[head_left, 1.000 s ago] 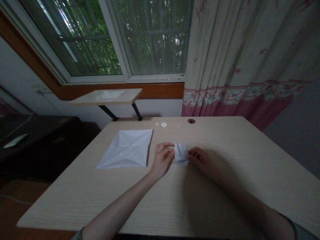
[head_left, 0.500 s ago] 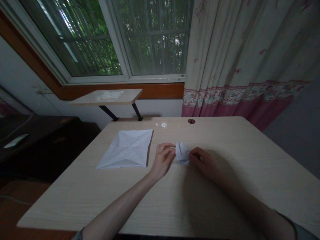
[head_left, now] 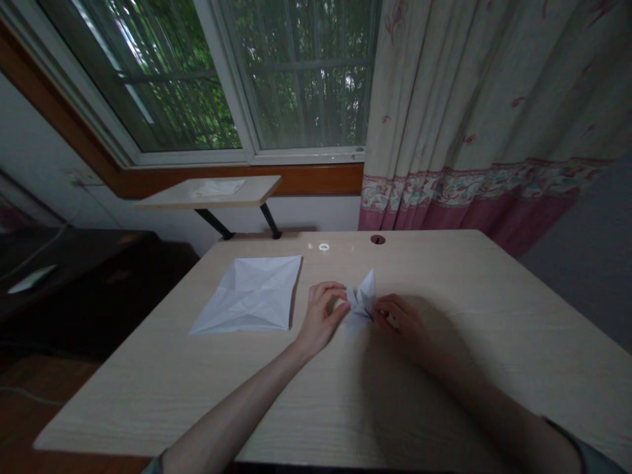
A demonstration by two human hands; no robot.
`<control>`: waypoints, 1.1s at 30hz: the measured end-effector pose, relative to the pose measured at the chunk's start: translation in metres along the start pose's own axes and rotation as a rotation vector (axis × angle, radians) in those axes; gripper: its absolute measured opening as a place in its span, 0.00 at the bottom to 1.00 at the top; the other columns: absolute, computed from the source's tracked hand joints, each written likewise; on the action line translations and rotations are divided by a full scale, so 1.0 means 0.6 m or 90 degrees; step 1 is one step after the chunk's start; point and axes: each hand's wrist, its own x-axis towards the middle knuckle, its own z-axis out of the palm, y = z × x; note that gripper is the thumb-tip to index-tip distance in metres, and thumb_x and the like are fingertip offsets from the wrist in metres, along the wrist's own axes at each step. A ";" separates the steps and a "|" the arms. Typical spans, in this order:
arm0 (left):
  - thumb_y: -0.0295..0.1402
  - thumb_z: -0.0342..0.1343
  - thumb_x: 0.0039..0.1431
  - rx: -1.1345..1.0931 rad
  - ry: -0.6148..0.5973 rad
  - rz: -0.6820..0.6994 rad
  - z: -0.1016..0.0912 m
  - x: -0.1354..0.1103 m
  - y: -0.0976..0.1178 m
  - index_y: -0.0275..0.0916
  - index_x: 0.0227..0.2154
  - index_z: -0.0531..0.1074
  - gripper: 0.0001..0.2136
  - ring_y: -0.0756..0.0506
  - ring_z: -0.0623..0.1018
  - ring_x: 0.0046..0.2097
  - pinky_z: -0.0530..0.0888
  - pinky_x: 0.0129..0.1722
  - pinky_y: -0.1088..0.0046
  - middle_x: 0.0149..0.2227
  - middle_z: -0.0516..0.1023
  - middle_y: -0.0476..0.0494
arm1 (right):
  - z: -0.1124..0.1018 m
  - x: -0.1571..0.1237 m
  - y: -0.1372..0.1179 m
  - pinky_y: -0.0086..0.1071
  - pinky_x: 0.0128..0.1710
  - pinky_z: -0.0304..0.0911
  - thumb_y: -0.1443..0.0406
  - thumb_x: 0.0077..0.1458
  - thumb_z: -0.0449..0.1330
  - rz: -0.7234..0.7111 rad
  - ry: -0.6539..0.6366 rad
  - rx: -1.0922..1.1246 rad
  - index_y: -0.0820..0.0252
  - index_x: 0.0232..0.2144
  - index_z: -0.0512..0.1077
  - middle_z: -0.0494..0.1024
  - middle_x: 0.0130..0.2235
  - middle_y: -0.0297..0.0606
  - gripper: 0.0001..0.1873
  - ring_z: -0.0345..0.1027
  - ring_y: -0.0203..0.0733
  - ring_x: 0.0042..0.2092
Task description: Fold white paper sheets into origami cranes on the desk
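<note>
Between my two hands is a small folded piece of white paper (head_left: 364, 297), with one pointed flap standing up. My left hand (head_left: 323, 313) pinches its left side between thumb and fingers. On the other side, the fingertips of my right hand (head_left: 402, 324) are closed on the paper's right edge. A larger sheet of white paper (head_left: 254, 293), square and marked with creases, lies flat to the left of my left hand.
The wooden desk (head_left: 296, 401) carries a raised shelf (head_left: 261, 187) at its back left, with crumpled white paper (head_left: 222, 187) on it. A round cable hole (head_left: 378, 239) is near the back edge. Behind are a window and a floral curtain (head_left: 444, 131).
The folded paper has changed shape: a pointed flap now stands taller and leans right, and the lower part is spread wider. Both hands stay nearly in place.
</note>
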 end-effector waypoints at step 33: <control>0.33 0.64 0.59 0.019 0.004 0.058 -0.008 0.000 0.017 0.42 0.30 0.76 0.03 0.41 0.72 0.50 0.69 0.53 0.59 0.44 0.76 0.44 | -0.004 -0.010 0.003 0.42 0.43 0.71 0.66 0.64 0.53 0.030 -0.084 0.009 0.53 0.39 0.74 0.79 0.38 0.41 0.09 0.73 0.46 0.40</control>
